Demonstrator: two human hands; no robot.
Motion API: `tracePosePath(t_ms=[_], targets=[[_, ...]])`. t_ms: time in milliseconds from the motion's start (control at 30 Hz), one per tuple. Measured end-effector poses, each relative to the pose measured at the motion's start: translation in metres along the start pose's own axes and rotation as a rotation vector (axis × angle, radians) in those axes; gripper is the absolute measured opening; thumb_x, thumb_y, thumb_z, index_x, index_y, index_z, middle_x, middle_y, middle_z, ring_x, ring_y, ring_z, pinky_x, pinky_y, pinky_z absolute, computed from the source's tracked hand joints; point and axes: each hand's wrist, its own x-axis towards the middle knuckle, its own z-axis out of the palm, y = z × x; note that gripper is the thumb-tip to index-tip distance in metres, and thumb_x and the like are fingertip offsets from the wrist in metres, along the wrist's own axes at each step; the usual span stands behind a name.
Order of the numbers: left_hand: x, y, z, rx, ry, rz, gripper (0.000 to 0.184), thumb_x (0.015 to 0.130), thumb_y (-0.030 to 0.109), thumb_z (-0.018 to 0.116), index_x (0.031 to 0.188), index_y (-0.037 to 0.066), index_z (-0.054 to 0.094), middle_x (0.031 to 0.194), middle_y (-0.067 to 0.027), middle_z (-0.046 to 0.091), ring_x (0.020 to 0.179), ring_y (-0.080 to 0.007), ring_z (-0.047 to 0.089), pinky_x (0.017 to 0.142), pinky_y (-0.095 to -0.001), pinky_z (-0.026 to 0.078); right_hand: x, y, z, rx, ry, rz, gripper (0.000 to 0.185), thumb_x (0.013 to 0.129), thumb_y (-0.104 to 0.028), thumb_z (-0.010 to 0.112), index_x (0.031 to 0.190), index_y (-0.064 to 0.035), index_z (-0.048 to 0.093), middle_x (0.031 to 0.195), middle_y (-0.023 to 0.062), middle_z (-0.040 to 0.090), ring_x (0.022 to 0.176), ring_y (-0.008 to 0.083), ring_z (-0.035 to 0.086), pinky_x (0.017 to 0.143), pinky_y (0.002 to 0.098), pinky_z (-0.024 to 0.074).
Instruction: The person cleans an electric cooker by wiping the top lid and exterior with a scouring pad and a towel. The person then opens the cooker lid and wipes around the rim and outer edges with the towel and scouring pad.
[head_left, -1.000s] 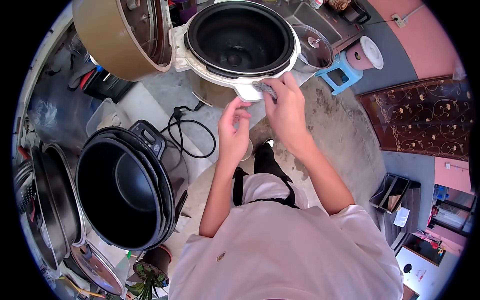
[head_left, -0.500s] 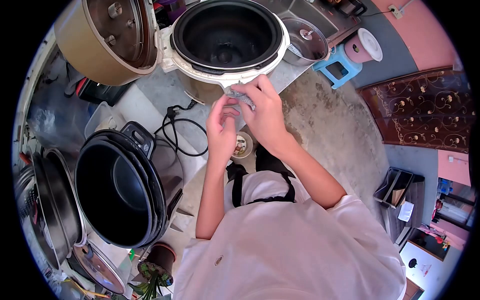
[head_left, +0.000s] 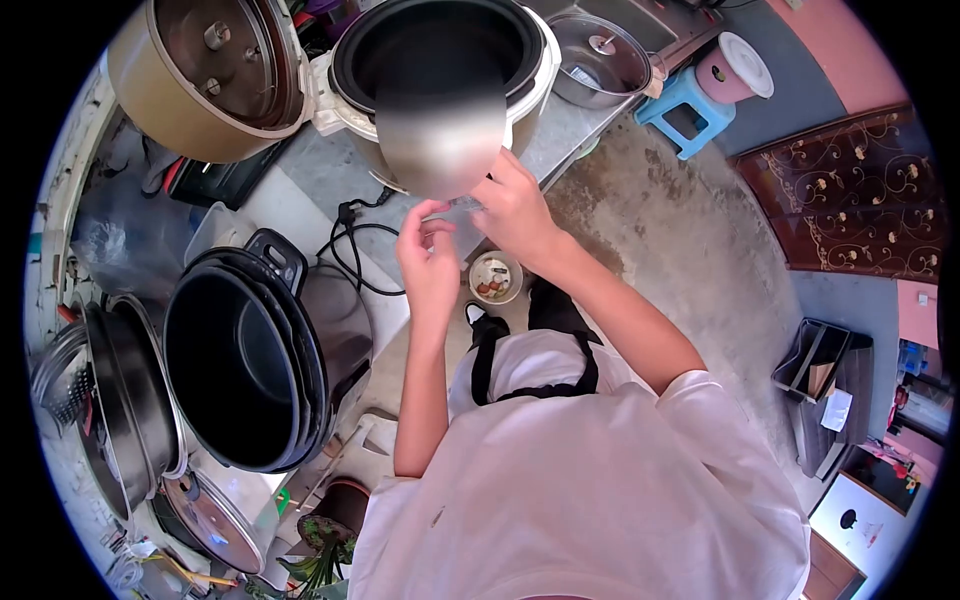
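In front of the open pressure cooker (head_left: 545, 60), my right hand (head_left: 515, 208) pinches a small grey crumpled cloth (head_left: 466, 203). My left hand (head_left: 428, 250) is curled at the cloth's other side, its thumb and forefinger closed at the edge. A smeared pale patch (head_left: 440, 140) covers most of the cloth and part of the cooker's front. The cooker's black inner pot (head_left: 440, 40) shows inside its white rim. Its gold lid (head_left: 190, 120) stands raised on the left.
Nested black pots (head_left: 235, 360) stand at left beside a coiled power cord (head_left: 345, 240). Steel pans (head_left: 130, 390) lean further left. A lidded steel pot (head_left: 600, 75) sits by the sink. On the floor are a small bucket (head_left: 495, 298) and a blue stool (head_left: 690, 110) bearing a pink bin (head_left: 730, 75).
My hands have lowered slightly toward my body, with the cloth between them. The view has shifted a little, and the smeared patch now covers the cooker's front.
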Motion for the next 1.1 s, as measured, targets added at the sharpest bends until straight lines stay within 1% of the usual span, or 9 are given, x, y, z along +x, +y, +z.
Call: tracePosePath(t_ms=[267,400,533,600,767,833,967,1033,1100], targets=[[-0.009,0.005,-0.002,0.018,0.061,-0.013,0.038,0.082,-0.010,0.040,0.113,-0.001,0.060,0.111,-0.0088,0.063,0.084,-0.0104,0.057,0.076,-0.0244,0.044,-0.012,0.015,-0.022,0.053,0.082,0.247,0.030,0.060,0.016,0.063,0.083,-0.0019,0.070,0.083,0.0096,0.055,0.078,0.0258,0.061,0.064,0.0351,0.0491],[-0.018,0.020,0.006,0.024,0.090,-0.083,0.034,0.084,-0.007,0.042,0.112,-0.001,0.060,0.111,-0.0089,0.063,0.084,-0.0109,0.057,0.076,-0.0245,0.043,-0.003,0.010,-0.009,0.117,0.047,0.180,0.031,0.061,0.014,0.064,0.086,-0.0024,0.070,0.084,0.0086,0.056,0.078,0.0248,0.061,0.066,0.0353,0.0493],[-0.027,0.031,0.022,-0.181,0.120,-0.094,0.028,0.093,0.004,0.047,0.119,0.001,0.056,0.114,-0.0081,0.061,0.091,-0.0134,0.057,0.080,-0.0288,0.046,-0.005,-0.002,-0.036,0.358,-0.077,0.247,0.031,0.066,0.009,0.069,0.094,-0.0034,0.071,0.092,0.0082,0.060,0.085,0.0247,0.063,0.072,0.0326,0.0519],[-0.036,0.038,0.038,-0.716,0.049,-0.329,0.029,0.099,0.017,0.049,0.125,0.003,0.052,0.119,-0.0083,0.059,0.099,-0.0175,0.059,0.087,-0.0349,0.048,-0.016,0.002,-0.057,0.557,-0.288,0.377,0.032,0.072,0.003,0.070,0.103,-0.0047,0.069,0.106,0.0100,0.062,0.097,0.0269,0.063,0.083,0.0335,0.0519],[-0.046,0.000,0.067,-0.723,0.015,-0.359,0.031,0.096,0.016,0.058,0.126,0.009,0.049,0.121,-0.0055,0.059,0.104,-0.0207,0.060,0.088,-0.0381,0.050,-0.042,0.038,-0.107,0.502,-0.436,0.179,0.040,0.080,-0.008,0.070,0.119,-0.0071,0.062,0.128,0.0128,0.055,0.115,0.0293,0.056,0.096,0.0374,0.0472],[-0.046,-0.006,0.082,-0.757,0.165,-0.431,0.033,0.093,0.014,0.062,0.124,0.011,0.051,0.119,-0.0047,0.061,0.100,-0.0193,0.061,0.085,-0.0365,0.051,-0.045,0.068,-0.142,0.573,-0.534,0.279,0.044,0.084,-0.017,0.070,0.126,-0.0079,0.059,0.132,0.0126,0.053,0.117,0.0278,0.054,0.099,0.0406,0.0453],[-0.056,-0.021,0.090,-0.742,0.360,-0.429,0.032,0.092,0.014,0.063,0.122,0.012,0.053,0.116,-0.0047,0.062,0.098,-0.0181,0.061,0.081,-0.0338,0.051,-0.092,0.217,-0.179,0.783,-1.393,0.969,0.052,0.092,-0.049,0.060,0.125,-0.0089,0.057,0.116,0.0055,0.061,0.097,0.0179,0.061,0.082,0.0295,0.0507],[-0.065,-0.026,0.088,-0.704,0.506,-0.420,0.030,0.091,0.014,0.065,0.120,0.012,0.054,0.116,-0.0043,0.062,0.099,-0.0174,0.061,0.079,-0.0312,0.051,-0.146,0.339,-0.175,0.519,-1.511,1.256,0.053,0.089,-0.054,0.061,0.123,-0.0134,0.060,0.104,0.0009,0.062,0.092,0.0128,0.056,0.079,0.0265,0.0506],[-0.074,-0.027,0.084,-0.671,0.571,-0.407,0.030,0.091,0.014,0.064,0.119,0.012,0.054,0.115,-0.0039,0.062,0.098,-0.0168,0.061,0.078,-0.0307,0.051,-0.128,0.415,-0.192,0.014,-1.353,1.197,0.059,0.086,-0.055,0.062,0.124,-0.0096,0.059,0.103,0.0055,0.062,0.089,0.0168,0.056,0.072,0.0298,0.0531]])
